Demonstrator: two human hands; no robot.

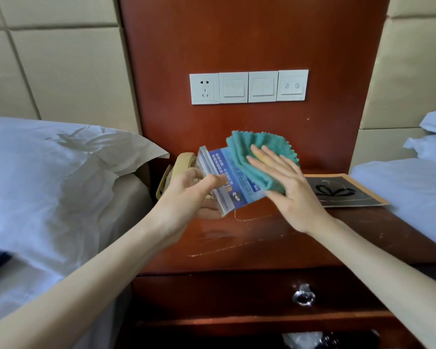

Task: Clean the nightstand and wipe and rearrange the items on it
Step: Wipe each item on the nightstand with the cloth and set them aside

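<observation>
Scratched reddish wooden nightstand (237,248) between two beds, left hand (186,195) gripping clear acrylic sign holder (227,182) above it, flat right hand (285,182) pressing teal waffle cloth (257,152) against its face, beige telephone (179,167) sitting behind.

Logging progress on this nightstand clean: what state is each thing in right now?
sign stand: lifted, tilted, gripped by the left hand.
teal cloth: folded, pressed on the sign stand by the right hand, fingers straight.
telephone: on the nightstand, partly hidden.
folder: lying flat on the nightstand.
drawer: shut.
</observation>
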